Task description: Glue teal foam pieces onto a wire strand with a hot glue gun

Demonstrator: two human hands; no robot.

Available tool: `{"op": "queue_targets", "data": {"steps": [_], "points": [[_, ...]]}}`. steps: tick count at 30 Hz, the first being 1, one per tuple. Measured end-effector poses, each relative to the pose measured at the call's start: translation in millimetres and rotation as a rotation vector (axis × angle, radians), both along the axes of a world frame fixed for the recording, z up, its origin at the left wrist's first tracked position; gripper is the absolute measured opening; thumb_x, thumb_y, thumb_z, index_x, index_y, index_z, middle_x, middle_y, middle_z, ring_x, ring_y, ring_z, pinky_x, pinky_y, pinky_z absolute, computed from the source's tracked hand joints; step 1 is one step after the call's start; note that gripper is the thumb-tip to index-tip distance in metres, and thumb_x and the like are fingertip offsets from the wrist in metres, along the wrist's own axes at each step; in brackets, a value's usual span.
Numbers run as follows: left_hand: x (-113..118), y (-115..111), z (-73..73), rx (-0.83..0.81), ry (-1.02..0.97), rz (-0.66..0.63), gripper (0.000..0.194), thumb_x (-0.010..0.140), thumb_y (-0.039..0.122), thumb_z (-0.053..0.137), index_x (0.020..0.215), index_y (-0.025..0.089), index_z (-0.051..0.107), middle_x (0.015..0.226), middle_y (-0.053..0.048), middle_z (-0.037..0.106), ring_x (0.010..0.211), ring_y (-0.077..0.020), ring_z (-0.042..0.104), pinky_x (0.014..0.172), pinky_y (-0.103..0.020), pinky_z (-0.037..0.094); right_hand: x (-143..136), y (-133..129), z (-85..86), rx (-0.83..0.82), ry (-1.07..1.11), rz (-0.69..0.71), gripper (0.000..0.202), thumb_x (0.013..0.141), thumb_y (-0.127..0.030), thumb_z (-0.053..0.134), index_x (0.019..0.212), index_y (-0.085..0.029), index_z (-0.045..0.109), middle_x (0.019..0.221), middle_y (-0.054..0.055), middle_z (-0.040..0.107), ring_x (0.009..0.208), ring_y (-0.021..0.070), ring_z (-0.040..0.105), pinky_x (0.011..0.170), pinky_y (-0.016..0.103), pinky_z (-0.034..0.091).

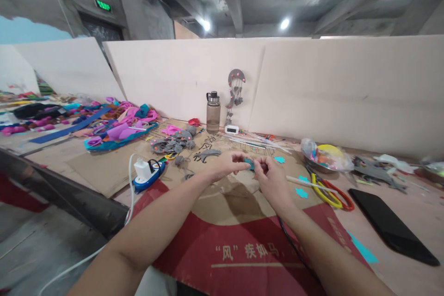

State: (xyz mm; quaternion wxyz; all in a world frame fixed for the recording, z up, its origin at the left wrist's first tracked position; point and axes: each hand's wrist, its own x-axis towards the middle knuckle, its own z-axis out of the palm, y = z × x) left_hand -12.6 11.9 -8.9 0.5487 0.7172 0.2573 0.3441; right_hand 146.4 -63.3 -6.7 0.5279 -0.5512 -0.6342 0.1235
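Note:
My left hand [229, 165] pinches a small teal felt piece [249, 163] between thumb and fingers above the cardboard sheet [222, 203]. On the other side of that piece is my right hand [268, 173], its fingers closed together at the piece's right edge; what it grips there is too small to make out. Turquoise flower-shaped cutouts [301, 193] lie to the right of my right hand. A white stick [308, 182] extends beside them. Grey felt pieces [173, 143] and a curved grey piece [209, 152] rest beyond my left hand.
Red and yellow scissors [328, 192] and a black phone [391, 224] lie on the right. A blue power strip [149, 178] with a white cable is at left. Farther back stand a bottle [212, 115], a small clock [231, 130] and a metal bowl [324, 164] with plastic bags.

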Motion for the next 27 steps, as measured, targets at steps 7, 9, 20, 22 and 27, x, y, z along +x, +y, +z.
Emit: {"op": "queue_targets", "data": {"steps": [7, 9, 20, 22, 27], "points": [[-0.6, -2.4, -0.5, 0.107, 0.094, 0.062, 0.033, 0.075, 0.039, 0.069, 0.097, 0.014, 0.070, 0.068, 0.001, 0.058, 0.054, -0.0079, 0.048, 0.048, -0.020, 0.040, -0.1, 0.5, -3.0, 0.085, -0.197, -0.039, 0.017, 0.088, -0.033, 0.048, 0.079, -0.021, 0.054, 0.077, 0.005, 0.060, 0.069, 0.0183, 0.052, 0.063, 0.031, 0.038], [0.1, -5.4, 2.5, 0.156, 0.135, 0.099, 0.029, 0.075, 0.035, 0.067, 0.095, 0.014, 0.070, 0.073, -0.001, 0.062, 0.056, -0.0079, 0.050, 0.048, -0.019, 0.040, 1.3, 2.0, -5.1, 0.102, -0.273, -0.053, 0.014, 0.088, -0.030, 0.047, 0.080, -0.021, 0.054, 0.080, 0.007, 0.061, 0.075, 0.0201, 0.053, 0.067, 0.032, 0.039], [3.6, -12.7, 7.2, 0.177, 0.111, 0.161, 0.017, 0.074, 0.025, 0.065, 0.085, 0.013, 0.069, 0.078, -0.003, 0.067, 0.056, -0.0080, 0.058, 0.051, -0.019, 0.048, 4.8, 3.9, -8.6, 0.172, -0.421, -0.016, 0.013, 0.090, -0.026, 0.047, 0.081, -0.022, 0.055, 0.085, 0.009, 0.061, 0.081, 0.0227, 0.055, 0.073, 0.035, 0.041], [3.9, -10.0, 3.8, 0.155, 0.100, 0.156, 0.017, 0.074, 0.026, 0.066, 0.084, 0.013, 0.067, 0.077, -0.003, 0.067, 0.055, -0.0086, 0.060, 0.052, -0.020, 0.049, 4.6, 3.2, -7.2, 0.160, -0.378, 0.011, 0.014, 0.091, -0.028, 0.047, 0.082, -0.021, 0.056, 0.086, 0.009, 0.062, 0.083, 0.0227, 0.056, 0.074, 0.035, 0.042], [4.2, -3.0, -0.4, 0.135, 0.064, 0.166, 0.015, 0.074, 0.026, 0.069, 0.082, 0.014, 0.065, 0.069, -0.002, 0.067, 0.061, -0.0123, 0.066, 0.057, -0.021, 0.047, 6.6, 5.3, -7.8, 0.090, -0.170, 0.048, 0.020, 0.092, -0.034, 0.048, 0.101, -0.019, 0.057, 0.088, 0.008, 0.064, 0.079, 0.0207, 0.057, 0.072, 0.035, 0.044]]}}
